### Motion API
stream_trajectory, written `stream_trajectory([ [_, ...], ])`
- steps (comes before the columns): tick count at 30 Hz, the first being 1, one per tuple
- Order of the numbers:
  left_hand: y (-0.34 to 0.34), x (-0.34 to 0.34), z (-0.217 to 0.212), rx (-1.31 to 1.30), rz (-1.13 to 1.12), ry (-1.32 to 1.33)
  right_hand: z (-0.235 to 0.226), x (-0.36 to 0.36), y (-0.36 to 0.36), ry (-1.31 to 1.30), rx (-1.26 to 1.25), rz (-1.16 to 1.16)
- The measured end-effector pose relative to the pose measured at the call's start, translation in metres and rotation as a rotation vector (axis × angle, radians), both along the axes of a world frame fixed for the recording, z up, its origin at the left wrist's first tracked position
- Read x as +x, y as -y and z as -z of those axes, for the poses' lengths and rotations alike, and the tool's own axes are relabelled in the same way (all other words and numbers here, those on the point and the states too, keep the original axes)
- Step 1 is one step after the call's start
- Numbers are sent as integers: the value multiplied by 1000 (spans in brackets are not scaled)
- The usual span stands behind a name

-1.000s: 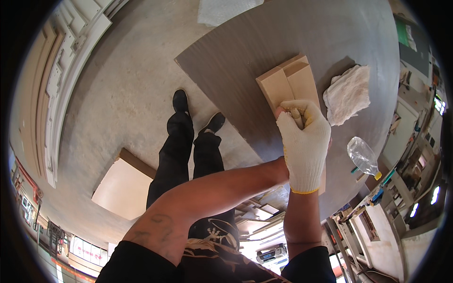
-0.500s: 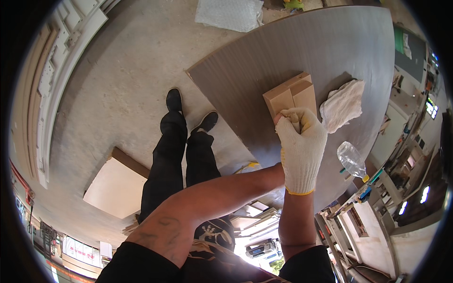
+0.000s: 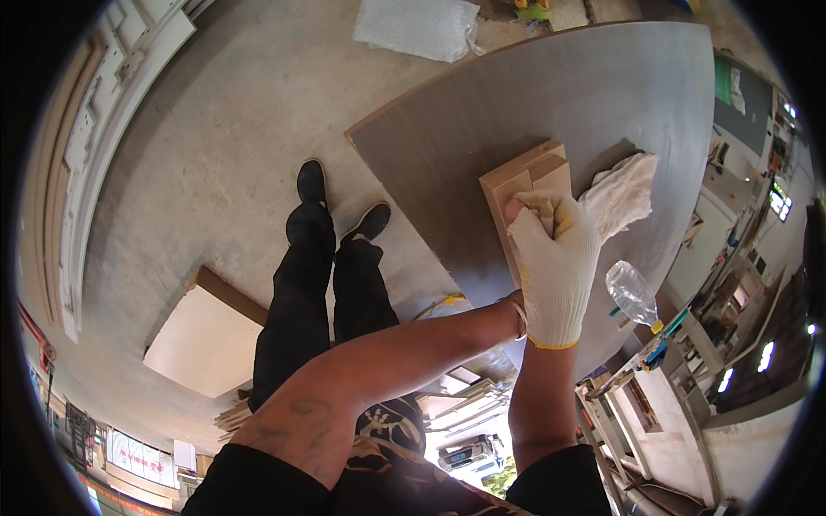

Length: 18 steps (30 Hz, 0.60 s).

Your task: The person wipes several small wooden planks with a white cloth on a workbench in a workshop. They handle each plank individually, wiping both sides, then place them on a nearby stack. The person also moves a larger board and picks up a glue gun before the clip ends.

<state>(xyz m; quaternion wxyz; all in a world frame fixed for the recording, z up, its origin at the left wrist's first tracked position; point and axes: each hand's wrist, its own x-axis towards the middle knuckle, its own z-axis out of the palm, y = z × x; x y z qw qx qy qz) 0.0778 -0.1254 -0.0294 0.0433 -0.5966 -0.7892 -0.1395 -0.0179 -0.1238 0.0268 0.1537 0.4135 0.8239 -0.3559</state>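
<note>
A light brown wooden piece [image 3: 527, 178], built of a base with raised blocks, lies on a large dark grey-brown panel [image 3: 447, 138]. Over its near end, my right hand [image 3: 559, 245] wears a white knit glove with a yellow cuff. Its fingers are curled closed, and what they grip is hidden. A bare fingertip shows at the glove's left side; whose hand it belongs to I cannot tell. My left forearm [image 3: 413, 348] crosses from the lower left. The left hand is hidden behind the glove. Right of the glove, a crumpled whitish cloth [image 3: 621, 196] rests on the panel.
A clear plastic bottle [image 3: 630, 291] with a yellow cap lies near the panel's right side. Bubble wrap [image 3: 413, 26] is on the floor beyond. A pale board [image 3: 202, 340] lies left of my legs. Long white boards [image 3: 103, 163] line the far left.
My gloved right hand has shifted slightly right against the wooden piece and now overlaps the cloth's edge. More of my left wrist shows, with a band on it. The whole view has shifted slightly.
</note>
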Motion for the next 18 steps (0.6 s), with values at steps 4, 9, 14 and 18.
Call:
stream_trajectory([
  [4, 0, 1, 1, -1, -4, 4, -3, 10, 2, -12, 186, -103],
  [9, 1, 3, 2, -11, -2, -17, -1, 5, 10, -96, 20, -56],
  [14, 4, 0, 11, -26, 1, -43, 3, -16, 18, -96, 19, -61],
  [18, 5, -1, 12, -37, 16, -82, 4, -10, 15, -282, -22, -116],
])
